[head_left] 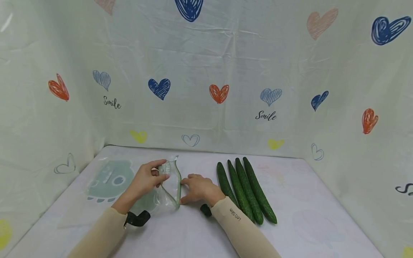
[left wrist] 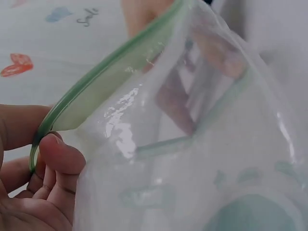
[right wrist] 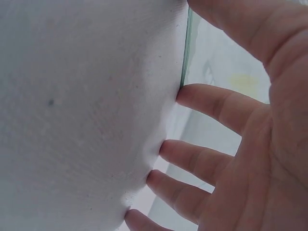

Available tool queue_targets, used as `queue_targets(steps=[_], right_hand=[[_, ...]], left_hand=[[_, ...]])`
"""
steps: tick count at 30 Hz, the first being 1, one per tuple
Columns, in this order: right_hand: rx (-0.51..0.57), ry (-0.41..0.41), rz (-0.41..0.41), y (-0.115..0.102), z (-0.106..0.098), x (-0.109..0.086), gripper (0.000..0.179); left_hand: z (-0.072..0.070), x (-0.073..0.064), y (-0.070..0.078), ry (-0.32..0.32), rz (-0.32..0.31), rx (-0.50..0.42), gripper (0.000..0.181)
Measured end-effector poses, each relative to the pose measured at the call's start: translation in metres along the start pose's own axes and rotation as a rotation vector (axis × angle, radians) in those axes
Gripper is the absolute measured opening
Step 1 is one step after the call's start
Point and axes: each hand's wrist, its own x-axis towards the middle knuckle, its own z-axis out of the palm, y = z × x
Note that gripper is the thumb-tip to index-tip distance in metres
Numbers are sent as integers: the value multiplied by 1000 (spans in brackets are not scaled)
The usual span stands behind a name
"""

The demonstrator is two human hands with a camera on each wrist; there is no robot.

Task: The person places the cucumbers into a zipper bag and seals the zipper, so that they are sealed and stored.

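Observation:
A clear plastic zip bag [head_left: 169, 190] with a green zipper rim lies on the table, its mouth gaping to the right. My left hand [head_left: 145, 182] pinches the far part of this rim between thumb and fingers; in the left wrist view, the thumb and fingers [left wrist: 60, 154] grip the green strip. My right hand [head_left: 200, 190] is at the near right side of the mouth, fingers spread. In the right wrist view, its fingertips [right wrist: 190, 94] press on the white table, with index finger and thumb at the green zipper edge [right wrist: 186, 48].
Several cucumbers [head_left: 253, 182] lie side by side right of my right hand, partly behind that forearm. A teal cartoon print [head_left: 113, 175] spreads left of my left hand on clear plastic. Behind the white table [head_left: 309, 215] hangs a curtain [head_left: 193, 53] printed with hearts.

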Motion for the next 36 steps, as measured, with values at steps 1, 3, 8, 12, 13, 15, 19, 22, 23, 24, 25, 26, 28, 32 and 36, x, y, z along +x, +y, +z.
queue_targets(steps=[1,3,8,12,13,15,19,22,23,24,25,26,28,32,36], right_hand=[[1,-1,0,0,0,0,68],[-1,1,3,0,0,0,68],[-4,0,1,1,-1,0,69],[9,-9,-33,2,-4,-3,71],[18,-9,-44,3,-6,-4,71],[35,-3,-56,5,-10,-7,73],[55,26,-47,12,-20,-18,76],[37,62,-40,21,-24,-29,80],[26,78,-41,25,-25,-34,81],[17,93,-45,28,-26,-38,82],[4,110,-47,32,-26,-43,83],[-5,128,-48,36,-26,-48,84],[-19,161,-47,44,-26,-57,85],[-8,209,-21,61,-26,-70,86],[0,231,-5,75,-26,-80,86]], left_hand=[[-1,0,1,2,2,-16,60],[-1,0,1,-4,7,-22,60],[6,0,-4,-44,1,7,59],[10,0,-7,-38,-8,6,59],[10,0,-8,-37,-5,2,59],[10,0,-8,-36,1,-3,59],[10,0,-8,-32,5,-15,58],[11,0,-9,-31,-6,-13,57],[11,-1,-10,-31,-11,-12,57],[12,-1,-10,-33,-19,-13,58],[12,-1,-11,-34,-24,-12,58],[13,-2,-12,-35,-28,-14,58],[13,-3,-12,-41,-27,-16,58],[14,-3,-12,-44,-24,-27,58],[15,-3,-13,-46,-28,-32,58]])
